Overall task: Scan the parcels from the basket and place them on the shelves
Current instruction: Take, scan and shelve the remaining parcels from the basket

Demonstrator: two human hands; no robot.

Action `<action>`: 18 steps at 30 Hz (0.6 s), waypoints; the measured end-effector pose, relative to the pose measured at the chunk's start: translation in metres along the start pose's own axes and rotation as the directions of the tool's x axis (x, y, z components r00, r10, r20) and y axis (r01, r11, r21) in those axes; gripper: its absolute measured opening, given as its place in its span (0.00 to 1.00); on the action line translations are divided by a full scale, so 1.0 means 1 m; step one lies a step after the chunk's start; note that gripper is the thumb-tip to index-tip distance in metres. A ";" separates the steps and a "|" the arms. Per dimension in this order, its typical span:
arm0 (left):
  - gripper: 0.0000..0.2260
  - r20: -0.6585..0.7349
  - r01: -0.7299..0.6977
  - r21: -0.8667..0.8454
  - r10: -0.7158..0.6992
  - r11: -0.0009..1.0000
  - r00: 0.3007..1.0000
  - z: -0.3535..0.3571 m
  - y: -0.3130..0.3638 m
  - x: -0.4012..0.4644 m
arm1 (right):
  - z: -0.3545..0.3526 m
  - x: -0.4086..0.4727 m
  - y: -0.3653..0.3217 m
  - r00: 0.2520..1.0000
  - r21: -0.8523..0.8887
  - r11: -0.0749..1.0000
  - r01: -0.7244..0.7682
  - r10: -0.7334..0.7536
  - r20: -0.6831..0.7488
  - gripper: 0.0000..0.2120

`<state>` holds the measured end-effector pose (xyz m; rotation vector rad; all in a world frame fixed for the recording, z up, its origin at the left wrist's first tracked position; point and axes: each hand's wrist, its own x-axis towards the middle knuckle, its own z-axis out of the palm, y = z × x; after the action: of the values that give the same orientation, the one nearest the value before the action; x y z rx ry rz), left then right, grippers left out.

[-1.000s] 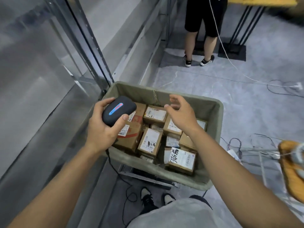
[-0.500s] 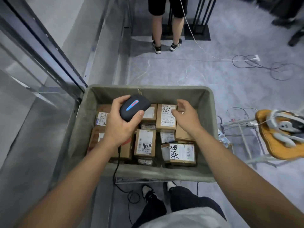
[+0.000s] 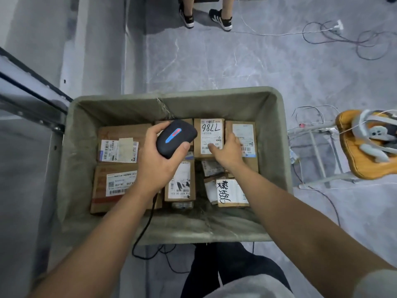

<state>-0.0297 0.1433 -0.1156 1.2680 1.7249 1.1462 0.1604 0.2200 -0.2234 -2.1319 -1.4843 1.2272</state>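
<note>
Reaching into the basket (image 3: pixel 73 160), the right hand (image 3: pixel 226 150) pinches the 7786 parcel (image 3: pixel 208 137); the left hand (image 3: pixel 160 162), at nine o'clock, clutches the scanner (image 3: pixel 176 137). A shallow pinch could drop it.

Basket (image 3: pixel 77 160) of parcels (image 3: pixel 180 181) on floor (image 3: pixel 247 67)

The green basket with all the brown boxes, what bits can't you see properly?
Head view:
- Cardboard parcel marked 7786: near edge covered by the right hand.
- Small parcel under the black handheld scanner: hidden by the scanner and the left hand.
- Printed label text: too small to read.
- Green fabric basket floor: buried under parcels.
- Right hand's fingertips: whether they grip yet is unclear.
</note>
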 end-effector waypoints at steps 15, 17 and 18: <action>0.27 -0.003 0.058 0.004 -0.058 0.998 0.998 0.003 -0.025 0.007 | 0.063 0.007 -0.011 0.991 -0.296 0.954 -0.054 0.014 -0.134 0.67; 0.27 0.001 0.064 0.004 -0.064 0.998 0.998 0.003 -0.026 0.006 | 0.065 0.007 -0.011 0.989 -0.311 0.949 -0.057 0.012 -0.145 0.68; 0.27 0.004 0.067 0.003 -0.067 0.998 0.998 0.003 -0.027 0.006 | 0.065 0.007 -0.011 0.989 -0.319 0.946 -0.058 0.012 -0.146 0.68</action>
<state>-0.0375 0.1462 -0.1416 1.2041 1.7538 1.1023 0.1052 0.2152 -0.2590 -2.4030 -1.6854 0.8669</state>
